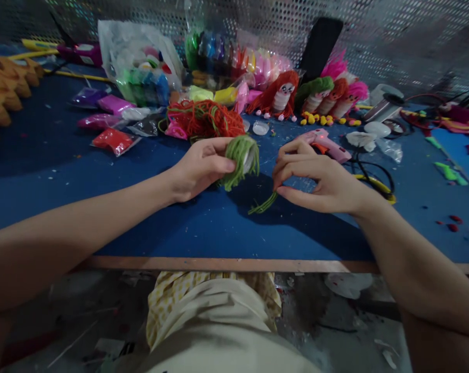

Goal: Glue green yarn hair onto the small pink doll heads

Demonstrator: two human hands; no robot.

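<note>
My left hand grips a small white roll-shaped piece draped in green yarn, its strands hanging down around the sides. A short distance to the right, my right hand pinches a few loose green yarn strands between thumb and fingertips, their free ends trailing left. Both hands are raised over the blue table. A pink glue gun lies just behind my right hand. Behind my left hand is a tangled heap of orange and green yarn.
Yarn-haired dolls stand at the back beside a black phone. Bags of coloured clay and small packets fill the back left. Orange scalloped pieces sit far left. A cable loops at right. The wooden table edge is close to me.
</note>
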